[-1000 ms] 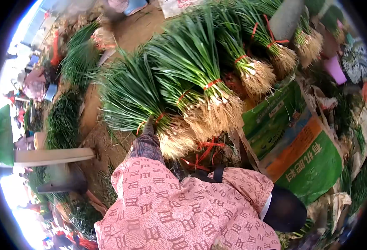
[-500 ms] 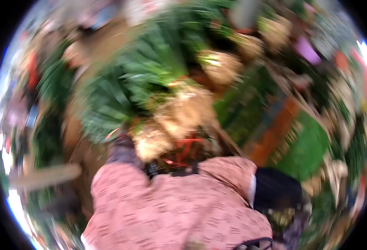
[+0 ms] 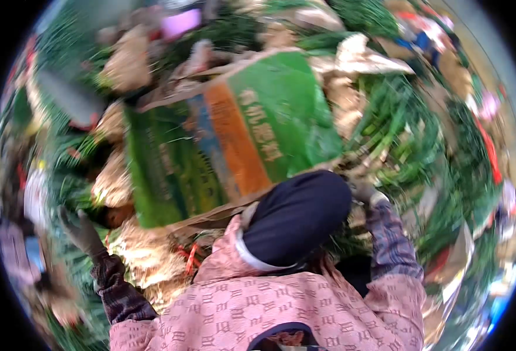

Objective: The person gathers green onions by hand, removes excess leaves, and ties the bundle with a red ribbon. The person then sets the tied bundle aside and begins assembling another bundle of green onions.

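Note:
My left hand point(image 3: 83, 233), in a grey glove, is raised at the left with its fingers apart and nothing in them. Beside it lie bundled green onions with pale, shaggy roots point(image 3: 146, 251). At the right my gloved right hand point(image 3: 368, 192) is low, just beyond my dark-trousered knee, by the root ends of loose green onions point(image 3: 389, 131). Its fingers are blurred and partly hidden, so any hold on the onions is unclear. A green and orange printed sack point(image 3: 234, 137) lies flat between both hands, in front of the knee.
Red ties point(image 3: 191, 258) lie near the left bundles. Crumpled pale sacking point(image 3: 360, 57) is beyond the loose onions. A pink object point(image 3: 180, 23) is at the top, and a blurred grey shape point(image 3: 70, 96) crosses the upper left. More greens point(image 3: 468, 152) lie at the far right.
The view has swung to the right, so the sack and loose onions are now central. My left hand is off the bundle and open. My right hand has come into view.

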`<state>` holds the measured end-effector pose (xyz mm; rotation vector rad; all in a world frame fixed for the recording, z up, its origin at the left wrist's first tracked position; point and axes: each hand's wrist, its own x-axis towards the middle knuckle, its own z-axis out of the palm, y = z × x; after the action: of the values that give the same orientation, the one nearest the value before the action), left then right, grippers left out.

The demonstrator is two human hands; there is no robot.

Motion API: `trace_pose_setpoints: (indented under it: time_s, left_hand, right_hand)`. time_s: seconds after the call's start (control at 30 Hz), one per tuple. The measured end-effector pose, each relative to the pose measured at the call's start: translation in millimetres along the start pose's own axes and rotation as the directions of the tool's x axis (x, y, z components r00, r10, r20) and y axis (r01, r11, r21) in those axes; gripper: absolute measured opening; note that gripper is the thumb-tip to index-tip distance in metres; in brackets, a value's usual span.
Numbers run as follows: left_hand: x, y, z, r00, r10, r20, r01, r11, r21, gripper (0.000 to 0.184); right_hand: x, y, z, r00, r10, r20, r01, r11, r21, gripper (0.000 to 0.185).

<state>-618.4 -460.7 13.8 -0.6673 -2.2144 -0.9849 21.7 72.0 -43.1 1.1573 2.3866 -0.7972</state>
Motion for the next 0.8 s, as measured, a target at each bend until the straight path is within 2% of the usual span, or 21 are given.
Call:
trace_pose_setpoints:
  time_s: [0.03,0.07,0.1,0.17,0.2,0.23,0.27,0.3,0.33,0.37,0.4,0.43,0.47,0.53,0.57,0.67,0.7,0.73,0.8]
  left_hand:
    - [-2,19,36,0.991,0.017,0.136,0.008,0.984,-0.18,0.05]
    - [-14,73,69,0.945,-0.012,0.327,0.128,0.933,-0.337,0.044]
    - [-26,113,85,0.87,-0.044,0.491,0.27,0.875,-0.401,0.038]
    - [-53,155,109,0.645,-0.074,0.761,0.492,0.802,-0.339,0.028]
    - [-64,156,119,0.511,0.009,0.86,0.309,0.931,-0.193,0.021]
    - [-87,130,122,0.35,0.079,0.933,0.348,0.914,-0.208,0.018]
    - [-96,123,118,-0.016,0.044,0.999,0.477,0.878,-0.031,0.017]
    - [-122,107,111,-0.398,-0.094,0.913,0.568,0.756,0.325,0.016]
    - [-138,107,94,-0.551,-0.136,0.823,0.386,0.833,0.396,0.018]
    - [-174,84,82,-0.652,-0.208,0.729,0.196,0.883,0.426,0.02]
    - [-185,88,56,-0.686,-0.228,0.69,0.152,0.883,0.443,0.019]
    - [-228,57,40,-0.691,-0.338,0.639,0.11,0.825,0.555,0.021]
    - [-263,31,25,-0.49,-0.244,0.837,-0.066,0.968,0.243,0.032]
    - [-275,55,-1,-0.193,-0.472,0.86,0.027,0.874,0.486,0.052]
    - [-288,54,-4,-0.063,-0.52,0.852,0.038,0.852,0.523,0.062]
    - [-318,37,10,0.03,-0.53,0.848,0.033,0.848,0.529,0.061]
    - [-344,19,18,0.158,-0.477,0.864,0.017,0.877,0.481,0.046]
    - [-357,4,30,0.194,-0.456,0.869,0.018,0.887,0.461,0.045]
    - [-353,-12,43,0.135,-0.434,0.891,0.076,0.901,0.427,0.042]
  right_hand:
    - [-4,2,0,1.0,0.012,-0.023,-0.012,0.999,0.03,0.039]
    - [-6,5,4,0.999,0.01,-0.034,-0.008,0.998,0.061,0.039]
    - [-7,10,8,0.999,0.005,-0.036,-0.001,0.994,0.105,0.039]
    - [-16,19,11,1.0,0.012,-0.018,-0.008,0.981,0.195,0.038]
    - [-22,26,10,1.0,0.019,-0.008,-0.017,0.975,0.224,0.038]
    - [-29,30,12,1.0,0.026,0.001,-0.025,0.97,0.243,0.038]
    - [-38,36,11,0.999,0.041,0.008,-0.042,0.966,0.254,0.037]
    - [-42,41,11,0.999,0.046,0.017,-0.049,0.964,0.263,0.037]
    - [-47,45,10,0.998,0.048,0.026,-0.054,0.961,0.27,0.037]
    - [-48,48,6,0.998,0.052,0.033,-0.059,0.962,0.268,0.037]
    - [-48,50,3,0.998,0.046,0.039,-0.054,0.962,0.267,0.036]
    - [-47,50,0,0.998,0.04,0.046,-0.051,0.963,0.266,0.036]
    - [-46,47,-4,0.998,0.032,0.053,-0.045,0.965,0.259,0.036]
    - [-39,39,-15,0.998,0.004,0.056,-0.018,0.971,0.239,0.035]
    - [-34,32,-20,0.998,-0.021,0.063,0.006,0.973,0.231,0.035]
    - [-3,-1,-36,0.992,-0.107,0.067,0.092,0.974,0.206,0.034]
    - [12,-11,-43,0.993,-0.012,0.116,-0.014,0.974,0.225,0.034]
    - [22,-25,-48,0.993,-0.045,0.111,0.02,0.975,0.223,0.034]
    - [38,-61,-60,0.989,-0.11,0.1,0.086,0.972,0.22,0.033]
